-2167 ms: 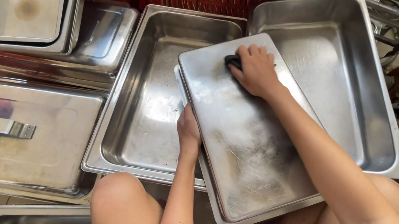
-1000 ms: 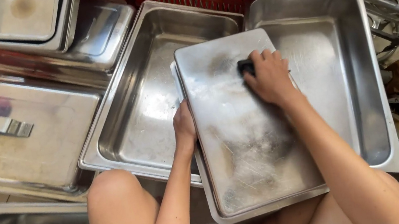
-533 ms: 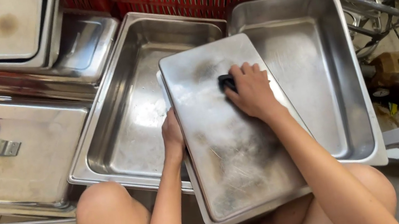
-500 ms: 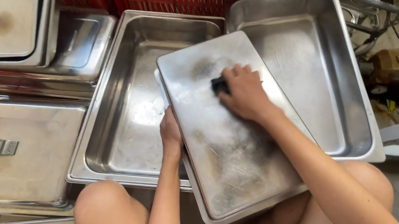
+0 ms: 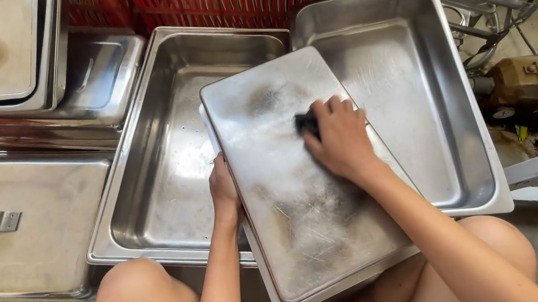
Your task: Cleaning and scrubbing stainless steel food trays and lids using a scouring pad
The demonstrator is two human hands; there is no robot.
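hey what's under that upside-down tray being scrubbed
Two open steel pans lie side by side beneath the overturned tray; where their rims meet is covered. The near end rests over the person's lap.

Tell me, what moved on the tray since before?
The right hand slid the dark scrubber down from the far end of the upturned tray toward its middle. The left hand still grips the tray's left edge, and the tray still rests over the two open pans.

Upturned steel pan (image 5: 304, 226): dull, smudged, scratched. Neighbouring pans (image 5: 166, 154) shinier. Crate (image 5: 183, 0) red plastic.
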